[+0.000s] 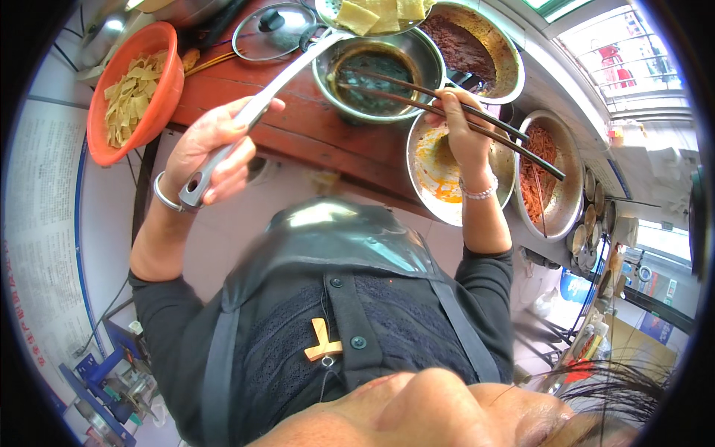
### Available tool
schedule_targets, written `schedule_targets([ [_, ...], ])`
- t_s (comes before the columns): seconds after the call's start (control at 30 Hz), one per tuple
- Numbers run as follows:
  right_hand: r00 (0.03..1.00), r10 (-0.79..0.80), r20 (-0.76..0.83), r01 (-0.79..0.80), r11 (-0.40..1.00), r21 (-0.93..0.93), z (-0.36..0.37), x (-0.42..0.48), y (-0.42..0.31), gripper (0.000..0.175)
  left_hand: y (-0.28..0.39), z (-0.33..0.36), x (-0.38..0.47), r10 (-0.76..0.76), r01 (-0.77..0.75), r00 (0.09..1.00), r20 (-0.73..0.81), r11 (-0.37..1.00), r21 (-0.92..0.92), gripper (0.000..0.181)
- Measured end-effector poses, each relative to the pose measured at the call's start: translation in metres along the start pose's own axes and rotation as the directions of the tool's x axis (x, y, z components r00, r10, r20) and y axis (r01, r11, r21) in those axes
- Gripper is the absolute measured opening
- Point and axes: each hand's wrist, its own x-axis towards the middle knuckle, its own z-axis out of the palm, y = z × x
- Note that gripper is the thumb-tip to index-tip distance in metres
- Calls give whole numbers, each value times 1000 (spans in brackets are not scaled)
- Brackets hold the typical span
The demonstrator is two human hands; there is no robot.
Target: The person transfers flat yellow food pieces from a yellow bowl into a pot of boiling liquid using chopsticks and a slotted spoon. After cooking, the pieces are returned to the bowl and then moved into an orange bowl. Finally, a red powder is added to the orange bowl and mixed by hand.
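My left hand (218, 148) is closed round the long handle of a perforated metal skimmer (290, 64). Flat yellowish pieces of food (380, 15) lie on the skimmer's head, over the far rim of a metal pot (335, 106) that holds dark liquid. In my right hand (461, 125) is a pair of long dark chopsticks (416, 103), their tips over or in the liquid; which, I cannot tell. Beneath my right hand stands a metal bowl (419, 173) smeared with orange sauce. An orange plastic basin (177, 72) of similar flat pieces stands to the left.
A glass lid (276, 33) lies on the red wooden table (251, 100), with thin sticks (215, 62) beside it. Beyond the pot is a pan of dark red paste (463, 53). On the right, a metal basin (564, 195) holds shredded reddish food, near a barred window (620, 61).
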Motion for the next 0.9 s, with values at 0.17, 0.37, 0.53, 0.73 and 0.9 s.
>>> schedule_targets([
  [0.17,995,-32,93,32,999,2,21,1,6,10,-3,-1,3,-4,4,1000,-5,1000,-18,47],
  [0.37,994,-59,87,59,998,11,25,1,10,10,-4,-2,5,-17,17,1000,-10,1000,-2,47],
  [0.53,1000,25,-7,-25,998,57,24,-1,12,10,-1,-2,9,-35,35,999,-14,999,19,46],
  [0.73,991,-88,-100,86,996,-25,-28,-21,-19,13,-6,-13,14,-68,71,996,-52,995,63,45],
  [0.9,961,-95,-260,80,994,-70,-81,-45,-49,18,-24,-35,25,-105,115,988,-117,990,77,44],
])
